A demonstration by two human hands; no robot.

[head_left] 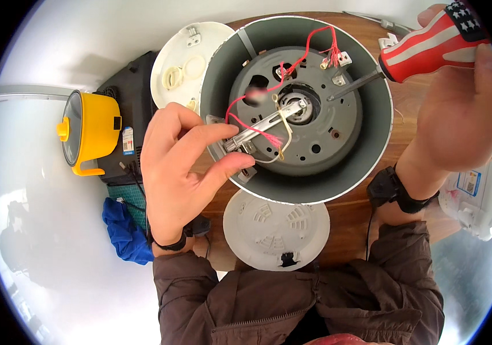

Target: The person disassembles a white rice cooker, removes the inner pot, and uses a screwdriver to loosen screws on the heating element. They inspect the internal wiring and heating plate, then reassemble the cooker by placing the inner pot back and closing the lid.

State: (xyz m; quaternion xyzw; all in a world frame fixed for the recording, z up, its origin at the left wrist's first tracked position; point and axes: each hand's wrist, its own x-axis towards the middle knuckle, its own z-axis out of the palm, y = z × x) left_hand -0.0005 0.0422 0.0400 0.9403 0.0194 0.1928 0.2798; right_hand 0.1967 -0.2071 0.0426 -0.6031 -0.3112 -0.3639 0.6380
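Observation:
A round grey metal housing [346,167] holds a perforated plate [289,158], red and white wires and a slim silver bar [266,123] reaching from the centre to the left side. My left hand [182,167] is at the left rim, thumb and forefinger spread either side of the bar's outer end, near the wire ends. My right hand [461,109] grips a screwdriver [421,46] with a red, white and black handle; its shaft angles down into the housing, the tip over the plate near the right side.
A white round cover [174,46] lies behind left, another [257,247] in front. On the left are a yellow pot [93,132], a black case [131,169], a green mat [122,192] and blue cloth [128,236]. A white plastic object [464,207] sits at right on the wooden table [407,126].

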